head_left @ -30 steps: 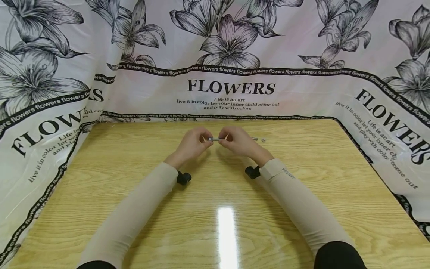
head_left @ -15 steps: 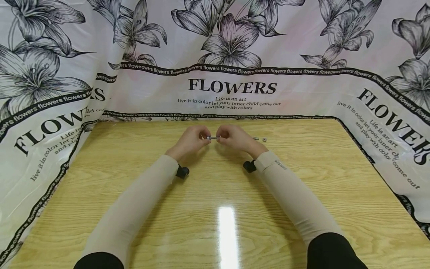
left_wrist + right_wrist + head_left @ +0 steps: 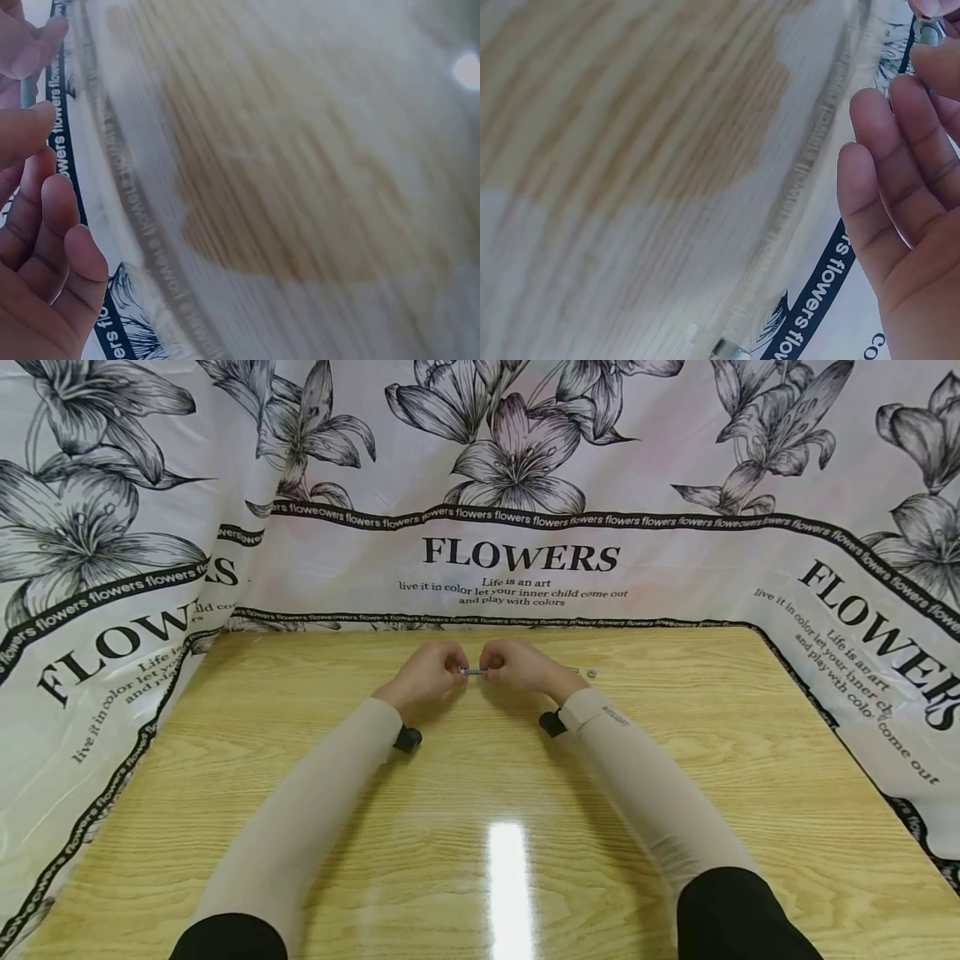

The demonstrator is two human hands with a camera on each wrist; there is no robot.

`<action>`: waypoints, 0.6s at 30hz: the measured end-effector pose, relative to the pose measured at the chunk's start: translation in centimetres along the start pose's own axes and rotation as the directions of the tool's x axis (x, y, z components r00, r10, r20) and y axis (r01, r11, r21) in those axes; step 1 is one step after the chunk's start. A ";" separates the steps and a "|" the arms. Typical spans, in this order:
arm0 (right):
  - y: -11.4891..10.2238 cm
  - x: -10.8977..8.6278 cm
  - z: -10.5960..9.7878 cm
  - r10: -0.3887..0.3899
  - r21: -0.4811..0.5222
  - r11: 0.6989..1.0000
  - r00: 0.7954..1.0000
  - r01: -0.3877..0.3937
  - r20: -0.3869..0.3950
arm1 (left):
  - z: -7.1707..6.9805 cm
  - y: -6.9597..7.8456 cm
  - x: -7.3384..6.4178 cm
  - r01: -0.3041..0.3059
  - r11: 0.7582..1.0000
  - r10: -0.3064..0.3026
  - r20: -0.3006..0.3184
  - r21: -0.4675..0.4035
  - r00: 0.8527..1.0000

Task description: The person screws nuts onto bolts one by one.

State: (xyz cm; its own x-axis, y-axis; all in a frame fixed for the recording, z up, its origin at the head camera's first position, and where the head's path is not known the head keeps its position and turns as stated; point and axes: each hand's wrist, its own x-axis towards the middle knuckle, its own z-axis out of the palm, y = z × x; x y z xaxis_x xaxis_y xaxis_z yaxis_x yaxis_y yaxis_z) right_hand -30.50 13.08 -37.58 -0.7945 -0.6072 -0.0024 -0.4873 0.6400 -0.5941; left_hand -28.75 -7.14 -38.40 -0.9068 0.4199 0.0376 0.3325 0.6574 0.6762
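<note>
Over the table's far side, a slim metal bolt (image 3: 476,672) spans the gap between both hands, lying roughly level. My left hand (image 3: 429,673) pinches a small nut (image 3: 464,672) at its left end between thumb and fingertips. My right hand (image 3: 522,668) pinches the shank farther right and hides that end. Threads show on the bolt (image 3: 28,91) in the left wrist view. In the right wrist view the nut (image 3: 930,22) sits against the fingertips, and the other fingers of the right hand (image 3: 907,187) stay loosely bent.
Right of the right hand, a loose nut (image 3: 592,673) lies on the wooden table (image 3: 420,827). Beside it is the end of another metal rod (image 3: 573,669), partly hidden by that hand. A flower-printed cloth (image 3: 517,568) rises behind the table and along both sides.
Both hands have shifted slightly left in the head view, still together on the bolt and nut. The right forearm has swung a little inward. The loose nut stays on the table.
</note>
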 end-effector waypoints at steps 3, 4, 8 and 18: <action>0.2 0.4 0.2 -0.003 -0.022 1.000 1.000 0.003 0.011 | 0.0 -0.2 0.1 0.006 1.000 -0.006 0.003 0.022 1.000; 0.2 0.5 0.2 -0.007 -0.028 1.000 1.000 0.008 0.019 | 0.0 -0.2 0.2 0.007 1.000 -0.007 0.006 0.030 1.000; 0.0 0.9 0.5 -0.017 -0.038 0.999 0.998 0.019 0.056 | 0.1 -0.4 0.1 0.036 0.998 -0.037 0.023 0.057 0.999; -0.5 1.1 0.9 0.013 -0.125 0.992 0.996 -0.002 0.085 | 0.3 -0.7 0.4 0.047 0.987 -0.057 0.065 0.153 0.996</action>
State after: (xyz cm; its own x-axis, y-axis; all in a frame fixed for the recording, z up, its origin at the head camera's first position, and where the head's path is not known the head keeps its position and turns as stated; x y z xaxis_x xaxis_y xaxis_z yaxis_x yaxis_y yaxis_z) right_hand -30.82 11.67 -37.99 -0.7671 -0.6367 -0.0781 -0.5269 0.6950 -0.4892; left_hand -29.23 -7.26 -39.13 -0.9055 0.4216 -0.0490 0.3256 0.7640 0.5570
